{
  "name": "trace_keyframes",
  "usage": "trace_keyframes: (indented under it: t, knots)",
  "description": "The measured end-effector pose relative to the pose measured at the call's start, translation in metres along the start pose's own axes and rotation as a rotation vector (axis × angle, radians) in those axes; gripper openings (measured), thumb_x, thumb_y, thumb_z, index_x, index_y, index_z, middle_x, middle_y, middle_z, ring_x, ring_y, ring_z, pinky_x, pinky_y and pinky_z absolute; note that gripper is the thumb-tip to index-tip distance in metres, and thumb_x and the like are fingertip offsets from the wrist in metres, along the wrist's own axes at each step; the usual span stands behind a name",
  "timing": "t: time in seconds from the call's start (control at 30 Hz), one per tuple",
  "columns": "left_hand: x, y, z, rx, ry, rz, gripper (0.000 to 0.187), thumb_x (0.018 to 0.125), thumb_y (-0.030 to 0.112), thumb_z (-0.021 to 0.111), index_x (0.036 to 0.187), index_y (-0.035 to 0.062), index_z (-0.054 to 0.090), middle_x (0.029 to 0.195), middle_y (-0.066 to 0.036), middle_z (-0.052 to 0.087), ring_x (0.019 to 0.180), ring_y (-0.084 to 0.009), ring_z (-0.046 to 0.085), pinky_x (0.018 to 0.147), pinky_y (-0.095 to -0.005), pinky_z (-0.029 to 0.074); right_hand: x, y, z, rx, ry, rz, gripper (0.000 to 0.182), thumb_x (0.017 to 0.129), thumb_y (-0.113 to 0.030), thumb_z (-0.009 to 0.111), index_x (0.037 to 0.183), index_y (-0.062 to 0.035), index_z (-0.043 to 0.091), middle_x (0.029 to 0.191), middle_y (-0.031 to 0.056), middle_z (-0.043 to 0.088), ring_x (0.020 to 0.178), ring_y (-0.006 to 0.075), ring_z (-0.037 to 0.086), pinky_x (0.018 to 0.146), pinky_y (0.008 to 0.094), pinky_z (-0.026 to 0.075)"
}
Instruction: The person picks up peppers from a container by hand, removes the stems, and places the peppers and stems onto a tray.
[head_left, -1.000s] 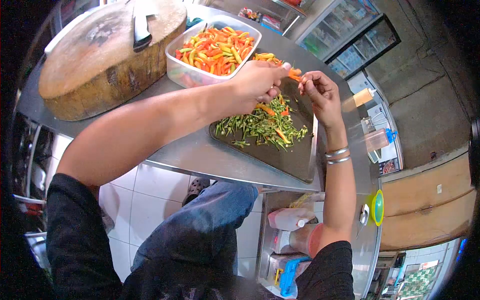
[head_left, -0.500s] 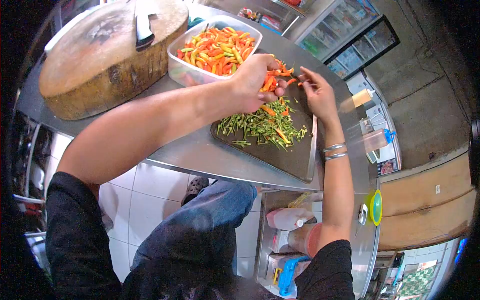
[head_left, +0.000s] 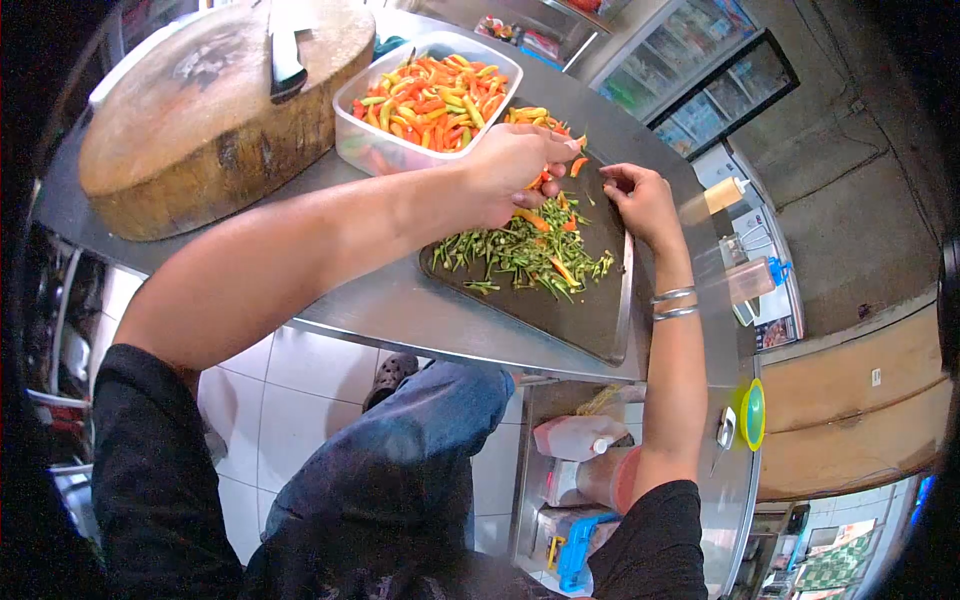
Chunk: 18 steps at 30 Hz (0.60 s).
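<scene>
My left hand (head_left: pixel 520 172) is closed around several orange chilies (head_left: pixel 540 181), above a dark tray (head_left: pixel 600 290). One orange chili (head_left: pixel 579 166) shows just beyond its fingertips. To the right, my right hand (head_left: pixel 645 203) is over the tray's right side, thumb and fingers pinched; whatever may be between them is too small to tell. A pile of green stems (head_left: pixel 510 250) with a few orange pieces lies on the tray below my left hand. More chilies (head_left: pixel 535 117) lie at the tray's far end. Beside them stands a clear plastic container (head_left: pixel 400 154) full of red, orange and yellow chilies (head_left: pixel 435 100).
A thick round wooden block (head_left: pixel 200 120) stands on the metal table (head_left: pixel 370 290) at the left, with a knife (head_left: pixel 287 62) on it. A green and yellow bowl (head_left: pixel 752 414) is at the right edge. Bottles and containers (head_left: pixel 590 470) sit on a shelf below.
My right hand has moved slightly down and away from my left hand, and its fingers have come together. My left hand's fingers have shifted around the chilies.
</scene>
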<state>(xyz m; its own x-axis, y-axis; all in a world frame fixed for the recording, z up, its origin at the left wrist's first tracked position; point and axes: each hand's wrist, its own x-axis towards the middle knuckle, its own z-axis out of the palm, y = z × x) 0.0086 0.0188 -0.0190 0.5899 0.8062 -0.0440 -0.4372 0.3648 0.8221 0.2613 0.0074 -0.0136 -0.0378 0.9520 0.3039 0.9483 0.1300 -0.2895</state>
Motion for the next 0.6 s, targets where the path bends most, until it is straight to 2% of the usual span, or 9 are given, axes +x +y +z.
trace_keyframes:
  t: [0.2,0.27,0.3,0.37,0.47,0.6]
  knots:
    - [0.004,-0.003,-0.003,0.064,-0.038,0.007,0.036,0.093,0.023,0.069,0.114,-0.0034,0.057,0.075,0.0,0.049,0.053,-0.0054,0.044,0.038,-0.0191,0.026,0.0,-0.005,-0.001,0.072,0.027,0.052,0.024,0.081,-0.012,0.075,0.103,-0.0051,0.072,0.09,0.0136,0.073,0.083,0.0231,0.071,0.078,0.0331,0.054]
    - [0.003,-0.003,-0.002,0.121,-0.004,0.012,0.04,0.092,0.024,0.07,0.117,-0.0051,0.058,0.075,0.001,0.05,0.051,-0.0042,0.043,0.038,-0.019,0.025,0.0,-0.003,0.001,0.147,-0.001,0.04,0.02,0.081,-0.01,0.075,0.1,-0.0036,0.072,0.089,0.0097,0.074,0.082,0.0167,0.069,0.078,0.0296,0.053]
    - [0.003,-0.004,-0.002,0.122,-0.004,0.012,0.04,0.092,0.024,0.07,0.117,-0.0051,0.058,0.075,0.001,0.05,0.051,-0.0042,0.043,0.038,-0.019,0.025,-0.001,-0.005,0.001,0.147,0.0,0.04,0.02,0.081,-0.01,0.075,0.1,-0.0036,0.072,0.089,0.0097,0.074,0.082,0.0167,0.069,0.078,0.0296,0.053]
    - [0.004,-0.005,-0.004,0.121,-0.005,0.023,0.036,0.092,0.023,0.069,0.114,-0.0035,0.06,0.072,0.002,0.05,0.05,-0.0037,0.042,0.038,-0.0194,0.024,0.0,-0.01,0.005,0.512,0.021,-0.074,0.018,0.083,-0.005,0.074,0.101,-0.002,0.071,0.091,0.0046,0.072,0.083,0.011,0.066,0.078,0.0266,0.052]
    - [0.001,-0.003,-0.002,0.233,0.013,0.021,0.032,0.093,0.023,0.069,0.113,-0.0013,0.062,0.065,0.003,0.049,0.047,-0.0035,0.04,0.037,-0.0199,0.024,-0.004,-0.033,0.004,0.641,0.087,-0.122,0.014,0.086,-0.003,0.071,0.1,-0.0009,0.07,0.094,0.0013,0.07,0.086,0.0088,0.063,0.08,0.0257,0.051]
    - [-0.005,-0.002,0.003,0.3,0.004,0.002,0.028,0.093,0.023,0.068,0.11,0.0011,0.064,0.06,0.005,0.046,0.045,-0.0034,0.038,0.037,-0.0198,0.023,-0.007,-0.039,0.009,0.664,0.085,-0.18,0.011,0.087,-0.004,0.071,0.098,-0.0011,0.069,0.091,0.001,0.07,0.085,0.0082,0.062,0.079,0.0251,0.051]
